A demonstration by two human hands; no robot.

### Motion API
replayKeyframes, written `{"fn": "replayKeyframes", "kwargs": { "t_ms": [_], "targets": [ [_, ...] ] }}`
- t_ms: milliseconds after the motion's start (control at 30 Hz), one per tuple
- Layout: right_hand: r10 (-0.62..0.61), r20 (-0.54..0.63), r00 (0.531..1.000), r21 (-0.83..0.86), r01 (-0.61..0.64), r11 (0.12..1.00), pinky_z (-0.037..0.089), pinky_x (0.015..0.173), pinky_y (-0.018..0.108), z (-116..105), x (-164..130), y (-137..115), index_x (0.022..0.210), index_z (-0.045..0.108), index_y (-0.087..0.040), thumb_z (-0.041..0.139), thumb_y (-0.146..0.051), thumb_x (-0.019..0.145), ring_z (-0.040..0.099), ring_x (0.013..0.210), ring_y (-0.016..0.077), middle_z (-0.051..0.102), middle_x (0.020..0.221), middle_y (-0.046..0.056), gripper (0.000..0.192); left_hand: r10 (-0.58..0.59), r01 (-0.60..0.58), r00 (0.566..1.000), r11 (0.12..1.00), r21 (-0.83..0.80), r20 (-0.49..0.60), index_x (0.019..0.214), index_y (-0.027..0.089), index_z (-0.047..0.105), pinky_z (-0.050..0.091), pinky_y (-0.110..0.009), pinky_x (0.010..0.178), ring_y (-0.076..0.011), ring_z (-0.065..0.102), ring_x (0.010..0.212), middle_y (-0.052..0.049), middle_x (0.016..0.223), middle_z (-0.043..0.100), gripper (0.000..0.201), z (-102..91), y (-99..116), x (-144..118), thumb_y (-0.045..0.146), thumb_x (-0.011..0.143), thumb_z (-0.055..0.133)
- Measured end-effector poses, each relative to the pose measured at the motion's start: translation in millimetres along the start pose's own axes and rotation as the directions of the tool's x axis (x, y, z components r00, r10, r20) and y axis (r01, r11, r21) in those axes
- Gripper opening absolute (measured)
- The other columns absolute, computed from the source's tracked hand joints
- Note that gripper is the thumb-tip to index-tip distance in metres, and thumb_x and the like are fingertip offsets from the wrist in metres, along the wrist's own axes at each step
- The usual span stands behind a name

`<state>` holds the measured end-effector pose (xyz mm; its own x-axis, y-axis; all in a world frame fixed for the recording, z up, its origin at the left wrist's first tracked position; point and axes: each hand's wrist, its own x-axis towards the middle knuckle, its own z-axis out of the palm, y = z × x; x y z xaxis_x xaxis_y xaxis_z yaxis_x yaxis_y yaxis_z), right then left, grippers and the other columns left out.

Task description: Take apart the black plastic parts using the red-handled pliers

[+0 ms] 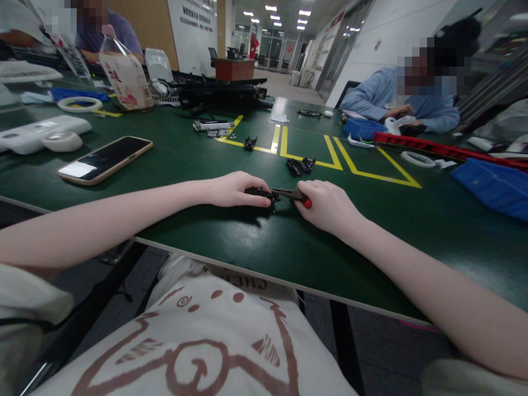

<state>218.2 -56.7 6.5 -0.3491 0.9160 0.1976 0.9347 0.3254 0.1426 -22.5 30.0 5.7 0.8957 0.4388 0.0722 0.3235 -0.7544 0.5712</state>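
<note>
My left hand (235, 190) rests on the green table (231, 231) and pinches a small black plastic part (262, 193) against the surface. My right hand (328, 206) grips red-handled pliers (293, 194), whose dark jaws point left and meet the black part. The two hands are close together near the table's front edge. Farther back lie more small black parts (301, 165) and another black part (249, 143) by the yellow tape lines (330, 151).
A phone (105, 159) lies face up at left beside white devices (41, 135). Blue bins (493, 187) and a red tray (445, 148) stand at right. One person sits at the far right, another at the far left. Clutter and tape rolls fill the back.
</note>
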Motion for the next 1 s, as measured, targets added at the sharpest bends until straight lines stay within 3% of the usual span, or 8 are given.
{"fn": "replayKeyframes", "kwargs": {
  "t_ms": [233, 533, 667, 833, 1000],
  "targets": [
    [0.030, 0.034, 0.999, 0.096, -0.033, 0.995, 0.038, 0.065, 0.030, 0.1, 1.3, 0.7, 0.081, 0.054, -0.021, 0.055, -0.024, 0.087, 0.060, 0.078, 0.0221, 0.067, 0.083, 0.007, 0.007, 0.010, -0.013, 0.998, 0.999, -0.034, -0.062, 0.118, 0.014, 0.068, 0.042, -0.024, 0.071, -0.0162, 0.061, 0.083, -0.005, 0.098, 0.071, 0.055, 3.8, -1.7, -1.3, 0.054, 0.081, 0.068],
    [0.039, 0.048, 0.998, 0.149, -0.045, 0.988, 0.036, 0.061, 0.029, -0.3, -0.1, 0.6, 0.081, 0.056, -0.021, 0.056, -0.024, 0.087, 0.060, 0.074, 0.0205, 0.067, 0.079, 0.005, 0.007, 0.037, -0.038, 0.995, 0.999, -0.016, -0.090, 0.119, 0.014, 0.067, 0.045, -0.025, 0.073, -0.0162, 0.064, 0.084, -0.006, 0.100, 0.073, 0.053, 6.0, -5.4, -1.5, 0.052, 0.081, 0.068],
    [0.048, 0.068, 0.997, 0.159, -0.058, 0.985, 0.038, 0.062, 0.029, -0.8, 0.2, 0.3, 0.089, 0.058, -0.021, 0.057, -0.024, 0.088, 0.062, 0.075, 0.0218, 0.069, 0.085, 0.007, 0.003, 0.042, -0.043, 0.995, 0.999, -0.015, -0.094, 0.119, 0.014, 0.067, 0.045, -0.025, 0.072, -0.0157, 0.063, 0.082, -0.005, 0.098, 0.073, 0.052, 5.6, -3.8, -2.0, 0.050, 0.082, 0.068],
    [0.034, 0.056, 0.998, 0.122, -0.040, 0.992, 0.041, 0.066, 0.031, -1.1, 0.1, -0.8, 0.110, 0.059, -0.020, 0.056, -0.024, 0.089, 0.064, 0.081, 0.0245, 0.072, 0.095, 0.009, 0.022, 0.033, -0.036, 0.998, 0.998, -0.048, -0.059, 0.115, 0.014, 0.070, 0.042, -0.025, 0.068, -0.0139, 0.060, 0.074, -0.004, 0.091, 0.071, 0.048, 3.8, -1.2, -2.6, 0.052, 0.087, 0.062],
    [0.027, 0.053, 0.998, 0.043, -0.029, 0.999, 0.042, 0.070, 0.033, -3.8, -1.9, -3.4, 0.117, 0.058, -0.017, 0.055, -0.024, 0.089, 0.065, 0.086, 0.0270, 0.072, 0.099, 0.012, 0.028, 0.044, -0.047, 0.998, 0.997, -0.057, -0.053, 0.116, 0.014, 0.071, 0.042, -0.025, 0.068, -0.0144, 0.061, 0.076, -0.004, 0.093, 0.072, 0.048, 3.0, -1.5, -2.3, 0.052, 0.088, 0.061]
  ]
}}
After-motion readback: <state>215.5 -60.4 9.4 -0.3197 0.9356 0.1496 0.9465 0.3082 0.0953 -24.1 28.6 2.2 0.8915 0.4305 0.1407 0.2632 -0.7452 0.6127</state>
